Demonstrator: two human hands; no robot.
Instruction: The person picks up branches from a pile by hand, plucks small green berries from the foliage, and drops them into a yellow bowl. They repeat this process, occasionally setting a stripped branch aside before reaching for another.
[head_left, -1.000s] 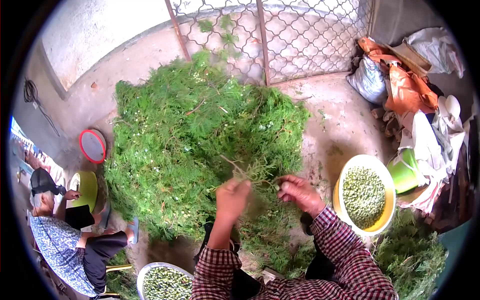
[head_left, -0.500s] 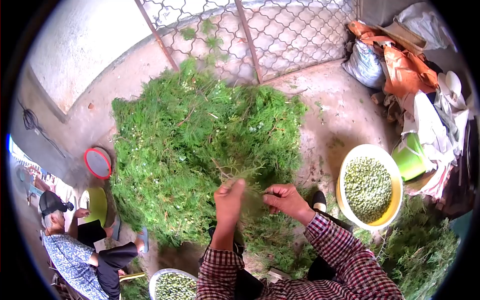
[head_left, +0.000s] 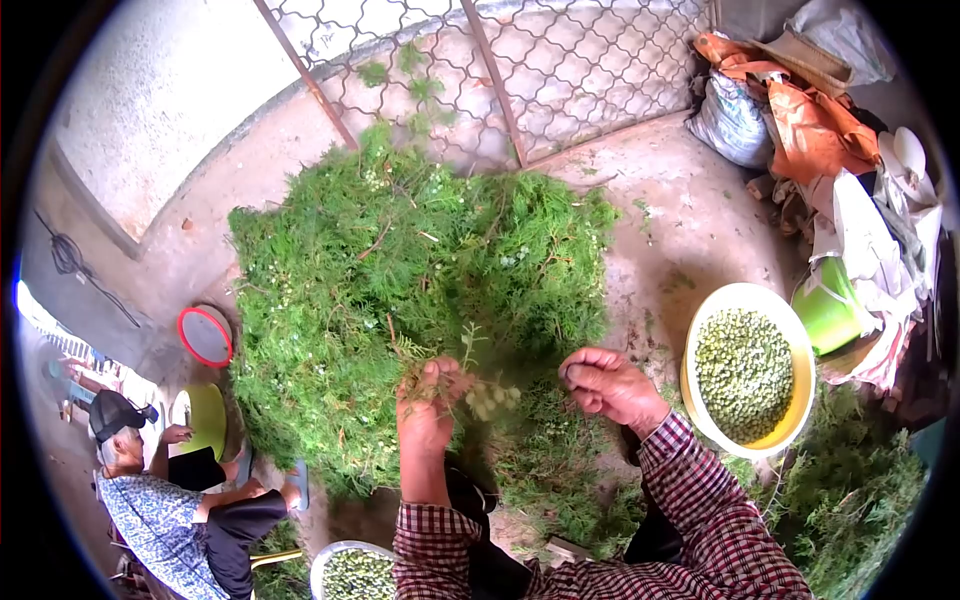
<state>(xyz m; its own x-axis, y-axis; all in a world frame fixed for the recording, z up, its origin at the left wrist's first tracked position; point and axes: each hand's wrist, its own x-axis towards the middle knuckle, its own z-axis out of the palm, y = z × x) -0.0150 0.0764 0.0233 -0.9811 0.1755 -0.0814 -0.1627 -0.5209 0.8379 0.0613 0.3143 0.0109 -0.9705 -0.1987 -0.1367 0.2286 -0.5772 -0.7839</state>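
A berried sprig is gripped in the closed left hand at the near edge of the heap of green branches. The right hand is held just right of the sprig, fingers curled in, though whether anything is pinched cannot be told. Right of the heap a yellow bowl of berries is set beside a green bucket, and a person is seated at its left.

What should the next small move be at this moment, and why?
Probably swing the right hand over to the yellow bowl and open it: that hand is closed, apart from the sprig in the left hand, and the bowl holds small green fruits. Its contents are hidden.
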